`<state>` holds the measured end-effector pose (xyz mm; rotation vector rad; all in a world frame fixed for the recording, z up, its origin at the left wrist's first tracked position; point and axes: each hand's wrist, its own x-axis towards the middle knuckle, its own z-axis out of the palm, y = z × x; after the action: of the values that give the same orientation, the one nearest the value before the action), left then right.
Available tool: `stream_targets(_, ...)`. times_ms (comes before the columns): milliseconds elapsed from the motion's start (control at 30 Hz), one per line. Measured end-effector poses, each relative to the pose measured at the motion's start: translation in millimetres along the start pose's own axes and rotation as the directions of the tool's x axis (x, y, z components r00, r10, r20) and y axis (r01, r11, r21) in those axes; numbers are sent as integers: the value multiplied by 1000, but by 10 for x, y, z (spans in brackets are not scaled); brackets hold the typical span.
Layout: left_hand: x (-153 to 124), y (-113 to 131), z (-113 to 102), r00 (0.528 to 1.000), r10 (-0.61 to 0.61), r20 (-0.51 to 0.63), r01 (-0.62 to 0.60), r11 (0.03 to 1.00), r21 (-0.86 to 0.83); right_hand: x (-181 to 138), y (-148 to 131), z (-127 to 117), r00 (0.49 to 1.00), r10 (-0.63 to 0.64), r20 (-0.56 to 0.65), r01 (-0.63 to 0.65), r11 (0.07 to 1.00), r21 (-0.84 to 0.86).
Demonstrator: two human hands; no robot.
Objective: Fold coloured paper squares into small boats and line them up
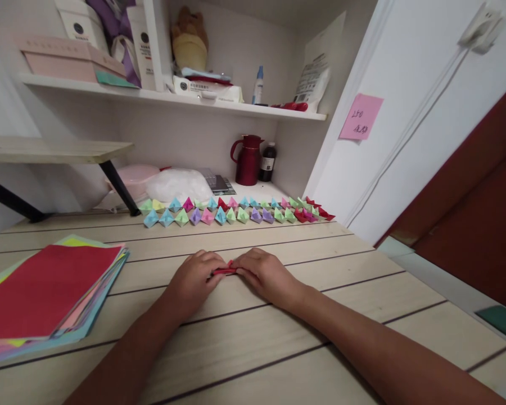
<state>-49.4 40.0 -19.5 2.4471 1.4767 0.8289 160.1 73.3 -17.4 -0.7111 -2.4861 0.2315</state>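
Red folded paper [225,271]: we find it in the middle of the table [244,360], well in from the far edge and well apart from the right edge. It is a small, narrow piece, largely covered by fingers, so we cannot tell its full shape. The left hand [196,279] pinches its left end between thumb and fingers; the right hand [266,274] grasps its right end with curled fingers. We note both hands close together, nearly meeting over the paper.

Along the far edge we record two rows of small paper boats [221,215] in blue, green, purple, pink and red, bunched more tightly toward the far right corner. Near the left edge we see a loosely squared paper stack [50,287], red sheet uppermost, other colours showing at its sides. At the far left corner stands a wooden riser [54,149] on black legs. Beyond the far edge we note a dark red jug [248,163] beside a dark bottle [269,162].
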Motion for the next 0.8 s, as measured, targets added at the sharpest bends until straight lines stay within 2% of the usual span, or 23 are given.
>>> stream_targets(167,23,60,21,997,-28,-69,33,997,73,3,8,-36,999,45,-4,-45,996,79)
stream_targets(233,27,103,6,994,-26,-105,31,999,40,1,-14,-45,997,72,-27,-68,990,126)
stream_targets(300,35,169,-9,976,-56,-212,46,998,-52,9,-52,-50,982,174,-74,-152,958,244)
stream_targets(333,39,212,-10,956,-97,-277,62,989,-132,17,-73,-53,960,263,-92,-216,910,353)
stream_targets(400,45,309,10,895,-246,-373,103,926,-363,42,-111,-62,885,460,-66,-321,708,629)
stream_targets(467,46,400,69,881,-411,-235,173,742,-648,66,-130,-78,806,592,10,-337,444,830)
stream_targets(500,46,435,113,870,-466,-159,203,635,-745,75,-132,-88,780,625,40,-322,346,881)
stream_targets(567,50,478,217,842,-535,-69,237,482,-844,85,-126,-106,749,661,48,-290,261,921)
stream_targets(667,64,495,347,833,-549,-72,178,389,-904,77,-131,-110,737,676,-17,-272,319,908)
stream_targets(733,72,502,373,819,-564,-107,131,365,-922,58,-164,-94,747,660,-76,-290,427,857)
stream_targets(800,73,516,344,793,-601,-99,142,341,-929,34,-216,-70,782,614,-108,-309,532,788)
